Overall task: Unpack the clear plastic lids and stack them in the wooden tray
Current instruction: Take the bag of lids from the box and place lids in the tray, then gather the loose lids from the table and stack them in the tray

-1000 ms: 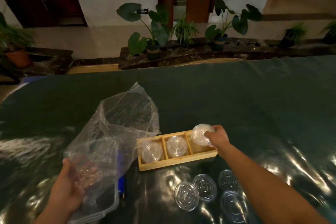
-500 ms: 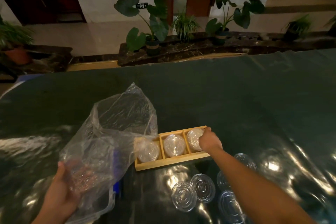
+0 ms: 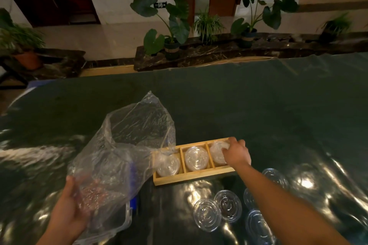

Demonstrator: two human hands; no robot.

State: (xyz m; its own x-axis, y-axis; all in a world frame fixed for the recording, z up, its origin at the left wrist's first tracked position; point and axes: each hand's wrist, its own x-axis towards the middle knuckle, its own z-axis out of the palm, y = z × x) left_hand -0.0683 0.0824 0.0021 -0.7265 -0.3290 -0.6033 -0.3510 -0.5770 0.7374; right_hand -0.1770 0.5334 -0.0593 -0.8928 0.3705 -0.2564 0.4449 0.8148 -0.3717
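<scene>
A wooden tray [image 3: 196, 176] with three compartments lies on the dark table cover. Clear lids fill its left [image 3: 168, 166] and middle [image 3: 196, 158] compartments. My right hand [image 3: 236, 153] rests over the right compartment, fingers curled on a clear lid [image 3: 217, 152] sitting in it. Several loose clear lids [image 3: 207, 215] lie on the cover in front of the tray, partly hidden by my right forearm. My left hand [image 3: 68, 212] grips the lower part of a crumpled clear plastic bag [image 3: 123, 149] at the left; its edge drapes over the tray's left end.
A clear plastic bin [image 3: 122, 223] with a blue clasp sits under the bag at the lower left. The glossy dark green cover [image 3: 268, 115] spans the whole table. Potted plants [image 3: 171, 26] stand on a ledge beyond the far edge.
My right hand has lowered the lid from above the tray's right end down into the right compartment. The left hand and the bag have stayed about where they were.
</scene>
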